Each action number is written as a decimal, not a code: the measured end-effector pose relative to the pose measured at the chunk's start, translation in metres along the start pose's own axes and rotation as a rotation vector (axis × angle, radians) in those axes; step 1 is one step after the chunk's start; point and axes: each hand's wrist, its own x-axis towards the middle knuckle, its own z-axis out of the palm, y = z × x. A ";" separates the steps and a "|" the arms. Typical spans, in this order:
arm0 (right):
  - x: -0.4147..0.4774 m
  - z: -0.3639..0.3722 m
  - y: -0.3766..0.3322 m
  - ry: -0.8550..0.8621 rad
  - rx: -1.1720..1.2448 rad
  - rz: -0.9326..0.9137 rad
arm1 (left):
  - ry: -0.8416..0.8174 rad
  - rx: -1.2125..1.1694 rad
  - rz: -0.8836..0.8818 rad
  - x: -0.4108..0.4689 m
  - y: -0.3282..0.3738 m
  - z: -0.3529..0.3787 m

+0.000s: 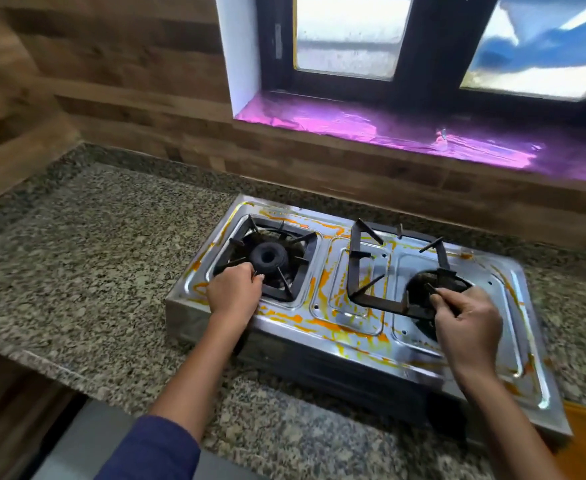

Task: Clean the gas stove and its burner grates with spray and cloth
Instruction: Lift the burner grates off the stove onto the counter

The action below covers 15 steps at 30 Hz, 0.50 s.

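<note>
My right hand (468, 323) grips the near corner of the right grate (353, 271), which sits askew on the stove (347, 327) and stretches leftward and away. My left hand (234, 294) curls round the near edge of the left grate (310, 244), seated just ahead.

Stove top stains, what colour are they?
Orange-yellow streaks across the shiny steel stove top, seen best in the head view.

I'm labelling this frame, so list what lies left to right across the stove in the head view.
Left hand gripping the left grate → burner → right grate, shifted askew → right hand pinching it.
</note>
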 end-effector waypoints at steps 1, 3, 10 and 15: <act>0.004 0.004 0.000 -0.015 0.003 0.002 | 0.009 0.022 0.021 0.002 0.001 0.001; 0.009 0.010 -0.002 -0.039 -0.001 -0.012 | 0.034 0.038 0.077 0.005 -0.001 0.004; 0.023 0.034 -0.010 -0.082 0.035 -0.090 | 0.215 -0.020 0.216 0.009 -0.003 -0.001; 0.024 0.045 -0.024 -0.101 0.078 -0.084 | 0.311 0.028 0.274 0.023 0.003 -0.022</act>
